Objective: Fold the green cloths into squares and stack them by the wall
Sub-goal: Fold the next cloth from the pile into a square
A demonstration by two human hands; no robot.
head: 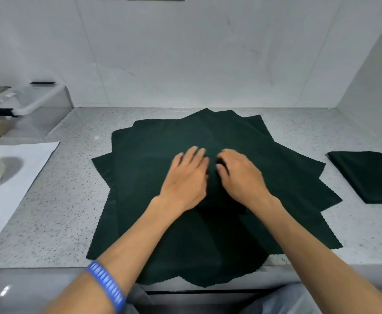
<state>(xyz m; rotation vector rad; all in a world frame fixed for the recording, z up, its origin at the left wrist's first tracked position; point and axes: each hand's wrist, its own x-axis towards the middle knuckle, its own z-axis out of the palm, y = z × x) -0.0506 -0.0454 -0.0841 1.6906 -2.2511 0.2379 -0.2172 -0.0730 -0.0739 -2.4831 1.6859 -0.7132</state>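
**Green cloths: fanned pile under both hands, top sheet not yet separated**

Green cloths [208, 177] are lying unfolded in a rotated, star-shaped pile at the middle of the speckled counter [61, 200], near edge overhanging toward the person. Left hand [186, 177] is resting palm-down at the pile's centre, fingers straight and slightly spread. Right hand [240, 175] is sitting just beside it, fingers curling inward; whether they are pinching fabric cannot be told, cloth and shadow being equally dark.

One folded cloth [366, 175] is lying well apart at the right, near the side wall [371, 75].

Judgement: step in hand is picking out the top sheet. No long axis to the pile; corners are pointing every way. Both hands are equally near the centre, but the right is nearer the folded cloth, so the finished square likely travels rightward.
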